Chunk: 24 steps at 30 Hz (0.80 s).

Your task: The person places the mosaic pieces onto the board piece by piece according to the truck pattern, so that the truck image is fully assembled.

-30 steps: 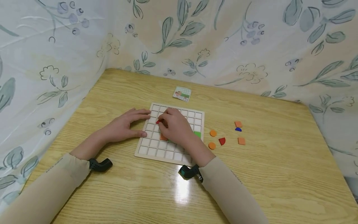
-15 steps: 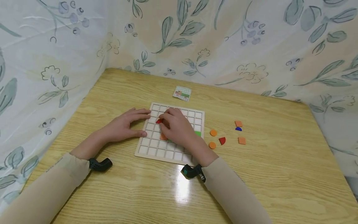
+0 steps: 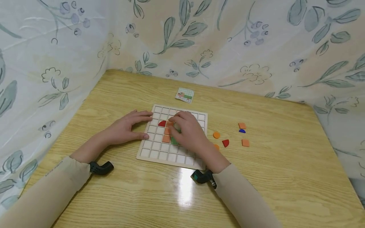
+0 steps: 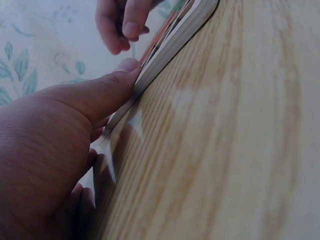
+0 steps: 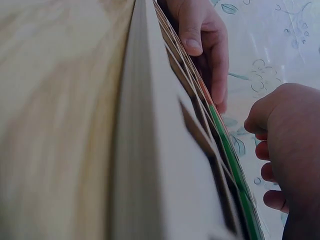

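Observation:
A wooden grid board (image 3: 163, 156) lies on the table. My left hand (image 3: 125, 128) rests along its left edge, fingers extended; the left wrist view shows the thumb (image 4: 112, 87) right at the rim. Over the middle of the grid is my right hand (image 3: 188, 133), slightly bent fingers apart from the thumb and nothing visible between them. Just left of those fingertips a red quarter-circle piece (image 3: 162, 123) sits in a cell. Beside it runs a column of orange square tiles (image 3: 166, 138). Green tiles (image 3: 174, 141) adjoin them, partly hidden under the right hand.
Right of the board lie orange discs (image 3: 216, 135), another red quarter-circle (image 3: 226, 143), a blue half-circle (image 3: 242, 131) and loose orange squares (image 3: 245, 143). A small picture card (image 3: 184, 95) lies behind the board. Patterned cloth (image 3: 182, 38) hangs behind the table (image 3: 142, 196).
My right hand has let go of the red quarter-circle and drawn back to the right, uncovering it and the orange tiles. The left hand stays at the board's edge.

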### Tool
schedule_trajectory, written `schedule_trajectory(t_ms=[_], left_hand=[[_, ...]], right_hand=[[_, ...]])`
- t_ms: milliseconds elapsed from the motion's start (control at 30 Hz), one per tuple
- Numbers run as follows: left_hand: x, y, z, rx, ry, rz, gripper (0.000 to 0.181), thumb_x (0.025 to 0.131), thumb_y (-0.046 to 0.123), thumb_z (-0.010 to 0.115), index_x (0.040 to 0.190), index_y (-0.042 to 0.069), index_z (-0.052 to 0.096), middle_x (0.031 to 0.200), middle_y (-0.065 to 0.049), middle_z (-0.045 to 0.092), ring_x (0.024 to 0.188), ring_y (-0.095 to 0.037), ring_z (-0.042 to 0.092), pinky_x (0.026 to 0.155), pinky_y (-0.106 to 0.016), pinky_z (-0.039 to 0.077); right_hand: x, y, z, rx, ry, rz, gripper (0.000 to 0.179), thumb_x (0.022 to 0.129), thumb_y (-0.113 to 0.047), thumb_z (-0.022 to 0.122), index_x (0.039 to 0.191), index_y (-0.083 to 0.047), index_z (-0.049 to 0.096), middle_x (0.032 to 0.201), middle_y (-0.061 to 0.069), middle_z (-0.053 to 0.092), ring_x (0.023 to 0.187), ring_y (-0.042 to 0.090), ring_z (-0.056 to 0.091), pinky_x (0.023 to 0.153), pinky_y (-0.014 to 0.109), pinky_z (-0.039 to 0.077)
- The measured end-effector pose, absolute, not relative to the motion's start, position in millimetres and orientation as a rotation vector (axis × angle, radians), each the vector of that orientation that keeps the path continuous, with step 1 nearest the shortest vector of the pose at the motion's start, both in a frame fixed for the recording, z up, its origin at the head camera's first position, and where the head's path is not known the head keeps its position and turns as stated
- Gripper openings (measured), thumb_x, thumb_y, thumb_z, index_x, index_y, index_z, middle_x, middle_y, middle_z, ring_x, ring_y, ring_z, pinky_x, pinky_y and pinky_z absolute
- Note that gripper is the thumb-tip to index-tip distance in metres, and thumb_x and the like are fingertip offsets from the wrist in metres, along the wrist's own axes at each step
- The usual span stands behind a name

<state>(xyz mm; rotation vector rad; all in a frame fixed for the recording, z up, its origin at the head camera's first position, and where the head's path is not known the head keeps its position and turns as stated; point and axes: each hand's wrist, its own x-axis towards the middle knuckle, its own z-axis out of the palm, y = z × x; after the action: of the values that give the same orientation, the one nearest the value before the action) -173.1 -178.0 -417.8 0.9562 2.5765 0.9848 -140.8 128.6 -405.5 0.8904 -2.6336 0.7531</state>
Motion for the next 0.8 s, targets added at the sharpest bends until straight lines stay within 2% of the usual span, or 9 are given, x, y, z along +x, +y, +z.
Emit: schedule_trajectory(t_ms=[267,800], left_hand=[[-173.4,-179.6,-417.6,0.977,2.563,0.991,0.075,0.096,0.043,0.086,0.159,0.013,0.059,0.174,-0.003,0.041,0.165,-0.042,0.019,0.134,-0.061,0.011],[-174.0,-178.9,-419.8,0.974,2.560,0.995,0.076,0.096,0.044,0.086,0.160,0.013,0.058,0.174,-0.003,0.040,0.166,-0.041,0.016,0.135,-0.058,0.010]], right_hand=[[-132.6,145.1,-401.3,0.854,-2.645,0.748,0.020,0.103,-0.016,0.074,0.118,-0.004,0.081,0.115,0.007,0.073,0.110,0.029,0.065,0.102,0.043,0.054],[-112.4,188.4,-406.4,0.809,-2.624,0.767,0.019,0.101,-0.014,0.076,0.116,-0.003,0.081,0.109,0.007,0.072,0.101,0.029,0.063,0.090,0.044,0.054]])
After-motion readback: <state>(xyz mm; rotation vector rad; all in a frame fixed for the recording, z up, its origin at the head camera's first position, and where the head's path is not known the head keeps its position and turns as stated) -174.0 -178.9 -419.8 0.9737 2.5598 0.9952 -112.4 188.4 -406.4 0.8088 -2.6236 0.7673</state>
